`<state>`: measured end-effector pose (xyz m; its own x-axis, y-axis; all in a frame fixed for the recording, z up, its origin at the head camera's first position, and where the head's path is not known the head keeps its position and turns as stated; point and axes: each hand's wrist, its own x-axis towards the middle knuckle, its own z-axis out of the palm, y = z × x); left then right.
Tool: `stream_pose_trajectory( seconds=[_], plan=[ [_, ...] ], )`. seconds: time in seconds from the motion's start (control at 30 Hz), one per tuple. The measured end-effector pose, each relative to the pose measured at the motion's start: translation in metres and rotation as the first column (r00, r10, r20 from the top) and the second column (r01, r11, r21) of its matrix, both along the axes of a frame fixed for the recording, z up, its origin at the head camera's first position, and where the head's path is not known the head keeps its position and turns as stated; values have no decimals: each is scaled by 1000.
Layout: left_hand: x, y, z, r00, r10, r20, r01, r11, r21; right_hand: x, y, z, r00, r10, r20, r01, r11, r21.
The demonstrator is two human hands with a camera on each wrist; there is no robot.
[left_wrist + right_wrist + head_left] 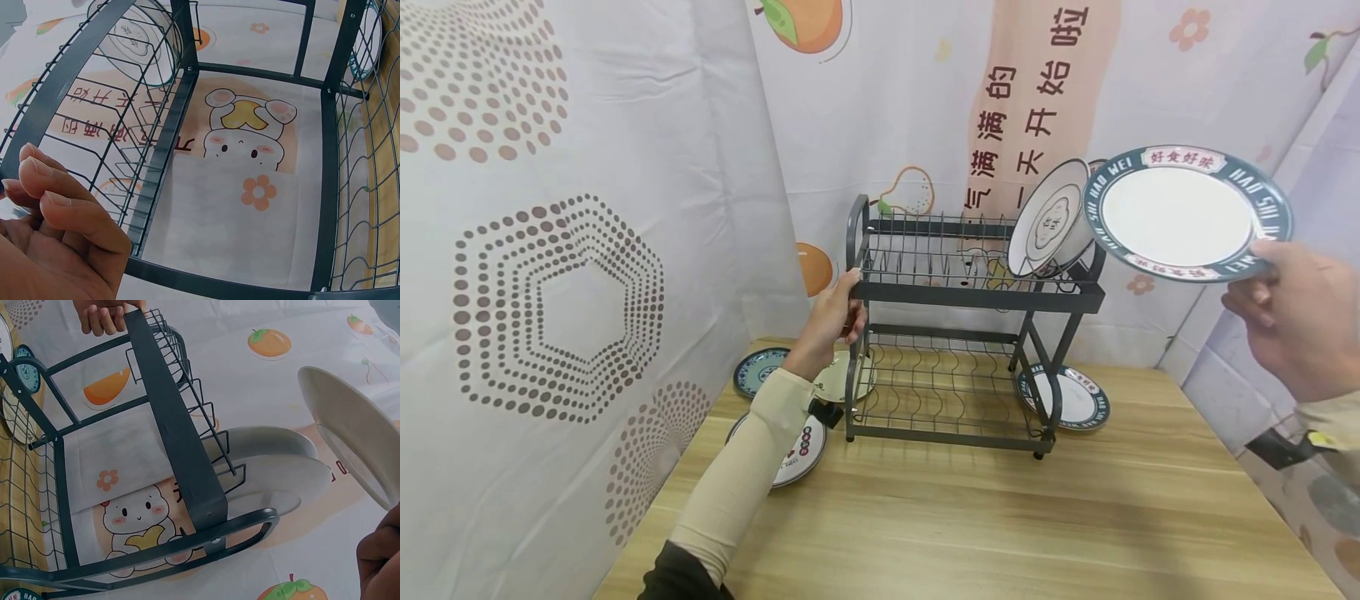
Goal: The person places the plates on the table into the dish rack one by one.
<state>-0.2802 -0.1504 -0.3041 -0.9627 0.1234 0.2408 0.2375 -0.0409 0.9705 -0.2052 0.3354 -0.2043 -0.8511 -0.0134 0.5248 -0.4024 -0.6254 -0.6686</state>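
A two-tier dark metal dish rack (977, 294) stands on the wooden table. At the left end of its upper tier, my left hand (829, 323) grips the frame; the left wrist view shows those fingers (81, 215) curled by the dark bar. My right hand (1303, 308) pinches the rim of a white plate (1180, 217) with a teal lettered border, held up in the air right of the rack. The right wrist view catches the underside of this plate (356, 437). White plates (1051, 218) lean at the right end of the upper tier.
Left of the rack lie a blue-patterned plate (758, 371), a pale green plate (833, 380) and a white plate (805, 450) with red marks, partly behind the left forearm. Another teal-rimmed plate (1075, 398) lies behind the rack's right leg. Printed curtains (917, 100) hang behind.
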Motion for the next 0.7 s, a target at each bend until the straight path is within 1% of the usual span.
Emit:
stream_pose_trajectory(
  seconds=[0.07, 0.1, 0.17, 0.27, 0.37, 0.43, 0.57, 0.7],
  plan=[
    [0, 0, 0, 1000, 1, 2, -1, 1000, 3, -1, -5, 3, 1000, -15, 11, 15, 1000, -14],
    [-1, 0, 0, 1000, 1, 3, -1, 1000, 4, -1, -7, 5, 999, -40, 14, 40, 999, -5],
    [-1, 0, 0, 1000, 1, 5, -1, 1000, 7, -1, -13, 8, 993, -116, 18, 115, 993, 24],
    [-1, 0, 0, 1000, -5, 3, 5, 1000, 8, -2, -22, 12, 972, -230, 38, 227, 971, 76],
    [-1, 0, 0, 1000, -9, 1, 9, 1000, 9, -3, -30, 15, 948, -314, 45, 306, 943, 133],
    [-1, 0, 0, 1000, -10, 2, 10, 1000, 9, -3, -34, 16, 939, -341, 35, 332, 930, 161],
    [-1, 0, 0, 1000, -1, 7, 0, 1000, 8, -6, -46, 19, 926, -377, -12, 372, 906, 203],
    [-1, 0, 0, 1000, -1, 7, 1, 1000, 10, -9, -57, 23, 918, -396, -38, 395, 895, 207]
  ],
)
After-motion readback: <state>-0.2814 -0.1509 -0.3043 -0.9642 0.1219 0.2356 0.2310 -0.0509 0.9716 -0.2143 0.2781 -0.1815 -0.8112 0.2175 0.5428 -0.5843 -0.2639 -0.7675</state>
